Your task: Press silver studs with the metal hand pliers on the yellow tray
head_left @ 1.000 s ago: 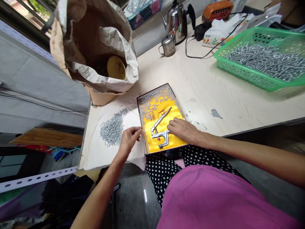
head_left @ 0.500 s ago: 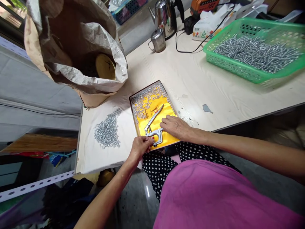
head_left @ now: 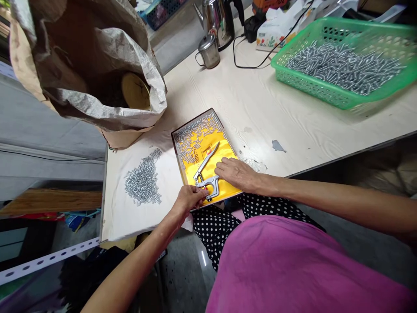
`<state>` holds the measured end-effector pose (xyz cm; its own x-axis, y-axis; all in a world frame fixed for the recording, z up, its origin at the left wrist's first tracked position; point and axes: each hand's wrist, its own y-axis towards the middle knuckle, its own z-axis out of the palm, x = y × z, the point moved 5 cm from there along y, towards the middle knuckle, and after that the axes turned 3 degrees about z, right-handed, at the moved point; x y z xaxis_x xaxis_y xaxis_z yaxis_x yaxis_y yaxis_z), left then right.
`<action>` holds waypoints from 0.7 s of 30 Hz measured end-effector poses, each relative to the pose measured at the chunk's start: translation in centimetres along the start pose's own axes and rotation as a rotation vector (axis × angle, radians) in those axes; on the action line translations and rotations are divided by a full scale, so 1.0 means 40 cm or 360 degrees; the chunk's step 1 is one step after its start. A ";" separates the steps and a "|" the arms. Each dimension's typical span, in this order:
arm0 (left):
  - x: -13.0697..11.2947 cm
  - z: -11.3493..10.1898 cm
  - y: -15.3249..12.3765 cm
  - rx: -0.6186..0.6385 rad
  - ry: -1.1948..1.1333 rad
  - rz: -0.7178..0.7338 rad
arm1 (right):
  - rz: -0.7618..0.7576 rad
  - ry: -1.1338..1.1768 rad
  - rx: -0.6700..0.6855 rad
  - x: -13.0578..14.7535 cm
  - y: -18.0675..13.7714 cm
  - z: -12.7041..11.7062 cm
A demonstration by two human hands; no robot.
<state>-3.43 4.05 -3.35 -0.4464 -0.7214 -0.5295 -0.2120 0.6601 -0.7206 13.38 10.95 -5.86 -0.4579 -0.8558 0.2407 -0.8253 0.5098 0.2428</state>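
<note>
A shallow tray (head_left: 176, 150) lined with yellow cloth lies at the table's near edge, with several small metal pins at its far end. A silver hand press tool (head_left: 206, 173) lies on the yellow cloth. My left hand (head_left: 189, 198) is at the tool's jaw end, fingertips pinched together there; what they hold is too small to make out. My right hand (head_left: 236, 172) rests on the tray beside the tool's handle, fingers curled down against it. A loose heap of metal pins (head_left: 143, 180) lies on white paper to the left of the tray.
A big paper sack (head_left: 94, 65) with a yellow bowl inside stands at the back left. A green basket (head_left: 342, 65) full of metal pins sits at the right. A kettle (head_left: 220, 19), a small steel mug (head_left: 207, 51) and a black cable are at the back.
My left hand moved from the paper beside the pin heap to the jaw of the press tool. My right hand stayed on the tray. The view shifted slightly.
</note>
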 end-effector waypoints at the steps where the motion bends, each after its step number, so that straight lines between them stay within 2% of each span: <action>1: -0.003 -0.002 0.002 0.0018 0.0061 0.0033 | -0.0001 0.0000 -0.0013 -0.001 -0.001 0.002; 4: -0.010 -0.004 0.002 0.0058 0.0136 0.0063 | -0.0001 -0.0007 -0.0052 -0.001 -0.003 0.007; 9: 0.000 0.010 -0.005 0.0044 -0.0010 -0.0071 | -0.0015 -0.0007 -0.0050 0.002 -0.006 0.001; 17: -0.010 0.013 -0.003 0.0049 0.0064 -0.0138 | -0.0026 0.0017 -0.0020 0.000 -0.010 -0.012; 19: -0.004 0.022 -0.017 0.0012 -0.0009 -0.0210 | -0.0078 0.0031 -0.0046 0.006 -0.019 -0.014; 21: 0.003 0.033 -0.027 -0.0031 -0.0157 -0.0183 | -0.0129 0.0037 -0.0085 0.005 -0.030 -0.011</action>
<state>-2.13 2.96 -3.22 -0.3306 -0.8088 -0.4863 -0.2739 0.5753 -0.7707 14.42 10.22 -5.68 -0.3820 -0.8924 0.2401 -0.8403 0.4436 0.3116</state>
